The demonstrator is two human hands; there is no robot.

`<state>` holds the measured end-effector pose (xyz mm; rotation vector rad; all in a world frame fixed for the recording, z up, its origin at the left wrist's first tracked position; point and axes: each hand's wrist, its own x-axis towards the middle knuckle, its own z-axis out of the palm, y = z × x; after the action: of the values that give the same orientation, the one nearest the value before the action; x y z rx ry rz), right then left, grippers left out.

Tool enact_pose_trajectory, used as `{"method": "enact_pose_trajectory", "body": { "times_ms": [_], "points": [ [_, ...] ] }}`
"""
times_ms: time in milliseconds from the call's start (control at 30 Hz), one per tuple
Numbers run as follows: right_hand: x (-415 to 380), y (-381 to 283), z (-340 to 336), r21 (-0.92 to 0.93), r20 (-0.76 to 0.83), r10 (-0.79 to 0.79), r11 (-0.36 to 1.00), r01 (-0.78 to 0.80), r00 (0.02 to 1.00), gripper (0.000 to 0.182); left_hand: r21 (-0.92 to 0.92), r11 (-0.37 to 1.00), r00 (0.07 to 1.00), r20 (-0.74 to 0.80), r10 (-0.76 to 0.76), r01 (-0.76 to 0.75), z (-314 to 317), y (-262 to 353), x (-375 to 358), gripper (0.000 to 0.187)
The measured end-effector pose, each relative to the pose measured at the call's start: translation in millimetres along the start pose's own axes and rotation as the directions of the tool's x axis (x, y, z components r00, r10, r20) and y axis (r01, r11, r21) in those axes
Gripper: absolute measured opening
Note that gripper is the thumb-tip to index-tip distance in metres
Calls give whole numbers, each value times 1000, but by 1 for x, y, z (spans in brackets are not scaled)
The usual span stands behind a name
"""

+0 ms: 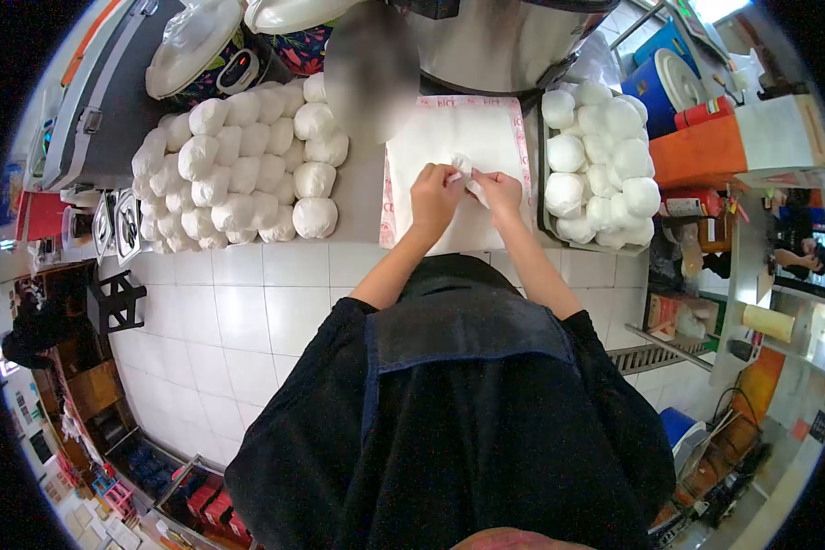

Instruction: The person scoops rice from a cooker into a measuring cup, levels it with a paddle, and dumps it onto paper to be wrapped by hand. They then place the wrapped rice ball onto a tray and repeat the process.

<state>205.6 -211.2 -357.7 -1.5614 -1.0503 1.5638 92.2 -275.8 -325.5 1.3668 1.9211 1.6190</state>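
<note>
A stack of white paper sheets (431, 137) with red print along its edges lies on the counter in front of me. Over it, my left hand (438, 191) is closed, its fingertips pinching a crumpled bit of white wrapper (463, 166). My right hand (500, 192) meets it from the other side, also closed on the wrapper. Whatever the wrapper may enclose is too small or hidden to tell. Round white wrapped bundles (247, 165) are piled in rows to the left. More wrapped bundles (605, 165) fill a dark tray (546, 197) on the right.
Behind the sheets stands a large metal pot (500, 46). Two patterned cookers with white lids (195, 50) are at the back left, beside a grey case (115, 82). An orange-and-white shelf (706, 151) borders the right. Tiled floor (238, 312) lies below the counter.
</note>
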Motion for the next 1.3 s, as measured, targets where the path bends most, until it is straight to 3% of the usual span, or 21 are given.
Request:
{"method": "enact_pose_trajectory", "body": {
  "times_ms": [67,233,267,367,433,533,600,667,733,767,800,833,900,933,967,1000,1033,1067,1133,1200,1300],
  "points": [
    [-10,-16,4,-82,-67,-87,993,82,994,22,207,945,967,51,248,-254,5,0,-5,4],
    [-27,-19,5,-285,333,-339,853,437,880,27,311,921,926,362,112,-233,-5,-21,0,22],
    [-20,-8,7,-287,304,-512,754,590,803,26,252,947,959,251,133,-197,1,-24,5,18],
    [-28,-43,9,-525,285,-497,634,568,819,10,451,842,945,268,188,-295,-12,17,24,9],
    [-15,-44,14,-575,283,-492,599,557,823,8,498,867,935,308,-175,-2,-13,10,34,22],
    [-7,-42,23,-672,196,-588,502,545,785,5,303,937,983,113,147,-175,-1,-20,30,26],
    [-18,-38,28,-651,292,-669,385,654,684,7,395,913,966,259,-6,-101,-4,-37,27,47],
    [-23,-24,24,-643,347,-711,294,707,611,11,253,943,862,403,-308,218,-10,-34,29,49],
    [-25,-4,30,-638,414,-773,130,759,480,18,46,924,808,470,-356,380,-3,-79,28,50],
    [-27,1,30,-545,328,-588,522,656,740,34,-38,831,747,463,-477,554,-3,-66,27,53],
    [-37,7,25,-622,434,-717,199,757,545,60,-85,812,749,452,-484,577,-9,-38,27,53],
    [-42,1,21,-562,484,-676,247,790,556,84,22,884,816,376,-439,466,5,-64,24,51],
    [-17,6,21,-641,549,-694,8,768,466,65,-57,862,783,450,-429,504,1,-51,30,49],
    [-19,-27,21,-699,592,-520,50,714,616,47,-207,769,748,479,-459,605,-2,-43,33,47],
    [-7,-28,22,-671,453,-663,188,718,596,36,-295,711,733,514,-446,638,-23,-9,38,50],
    [-13,-63,29,-718,386,-370,454,527,845,30,-464,589,739,535,-409,661,-35,0,39,49],
    [-9,-73,38,-403,408,-176,846,349,896,32,-571,625,846,372,-381,532,-47,0,33,48],
    [-6,-82,46,-32,499,15,1000,1,867,35,-650,655,918,200,-342,385,-58,-1,29,46],
    [-16,-87,93,193,630,50,957,-219,775,39,-518,835,926,-189,-326,188,-95,-10,22,40],
    [-10,-70,145,95,675,115,966,-240,729,36,-395,900,800,-470,-373,187,-133,-18,11,38],
    [-5,-40,212,70,779,138,950,-304,611,34,-225,956,687,-666,-291,187,-172,-17,8,35]
  ]
}}
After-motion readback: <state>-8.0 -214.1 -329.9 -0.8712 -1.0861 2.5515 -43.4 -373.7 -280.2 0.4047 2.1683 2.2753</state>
